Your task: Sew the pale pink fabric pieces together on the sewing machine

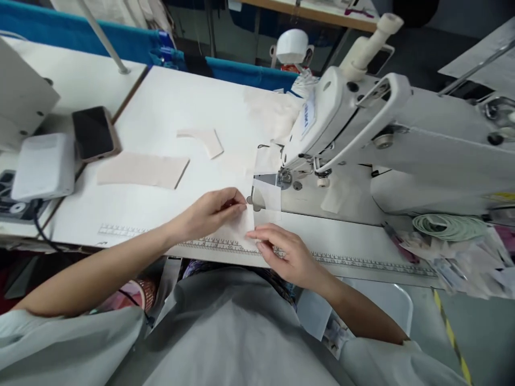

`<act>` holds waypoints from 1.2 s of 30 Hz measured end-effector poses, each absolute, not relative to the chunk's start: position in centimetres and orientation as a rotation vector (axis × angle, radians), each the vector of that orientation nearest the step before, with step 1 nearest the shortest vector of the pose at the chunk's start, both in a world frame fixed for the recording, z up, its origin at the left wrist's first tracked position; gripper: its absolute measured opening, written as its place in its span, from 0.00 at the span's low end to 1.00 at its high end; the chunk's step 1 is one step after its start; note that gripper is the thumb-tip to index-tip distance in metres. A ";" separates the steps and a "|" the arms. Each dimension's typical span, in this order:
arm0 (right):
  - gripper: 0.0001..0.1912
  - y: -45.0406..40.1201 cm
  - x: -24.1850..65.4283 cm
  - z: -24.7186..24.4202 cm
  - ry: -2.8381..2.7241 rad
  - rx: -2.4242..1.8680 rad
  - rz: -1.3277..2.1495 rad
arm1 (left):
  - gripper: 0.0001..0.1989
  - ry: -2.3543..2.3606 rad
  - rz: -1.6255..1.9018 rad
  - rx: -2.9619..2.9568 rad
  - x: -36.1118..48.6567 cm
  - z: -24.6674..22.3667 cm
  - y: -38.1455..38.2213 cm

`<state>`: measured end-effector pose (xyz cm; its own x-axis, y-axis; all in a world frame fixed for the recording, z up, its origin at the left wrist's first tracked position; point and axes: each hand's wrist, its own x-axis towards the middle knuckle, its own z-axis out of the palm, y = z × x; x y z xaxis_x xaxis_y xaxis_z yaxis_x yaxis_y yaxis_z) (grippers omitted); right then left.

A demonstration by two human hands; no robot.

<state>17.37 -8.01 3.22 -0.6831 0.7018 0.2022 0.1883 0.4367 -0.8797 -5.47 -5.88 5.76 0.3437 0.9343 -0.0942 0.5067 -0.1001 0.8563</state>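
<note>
A small piece of pale fabric (240, 228) is held between my two hands, just in front of the sewing machine's needle area. My left hand (215, 212) pinches its upper edge between thumb and fingers. At the lower right edge, my right hand (284, 252) grips the same piece with thumb and fingertips. The white sewing machine (322, 123) stands to the right, its presser foot (285, 178) just beyond the fabric. On the table to the left lie a long pale fabric piece (142, 170) and a smaller curved one (203, 140).
A printed ruler strip (354, 261) runs along the table's front edge. On the left are a phone (94, 133) and a white box-shaped device (45, 166). A coil of pale green cord (446, 227) and a heap of scraps (470, 262) sit at the right.
</note>
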 end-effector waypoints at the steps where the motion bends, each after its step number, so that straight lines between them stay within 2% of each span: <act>1: 0.14 -7.6 17.6 3.5 -2.082 -0.799 1.281 | 0.11 1.254 0.575 1.766 -5.0 6.0 -4.4; 7: 0.13 -5.1 19.3 3.8 -1.808 -1.058 1.594 | 0.08 1.236 0.290 1.967 -1.4 6.0 2.3; 12: 0.13 -4.0 20.1 2.9 -1.729 -1.167 1.632 | 0.07 1.302 0.302 2.157 0.1 4.6 3.6; 20: 0.12 -3.7 20.6 2.1 -1.783 -1.193 1.473 | 0.07 1.391 0.302 2.259 0.5 3.0 3.9; 36: 0.11 -3.4 20.5 2.1 -1.895 -1.235 1.273 | 0.08 1.485 0.229 2.288 0.9 2.9 3.7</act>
<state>20.54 -3.38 2.13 -0.4345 0.8991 -0.0536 0.3895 0.1339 -0.9112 0.95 3.75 2.87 0.4215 0.9034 -0.0789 0.8376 -0.3545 0.4157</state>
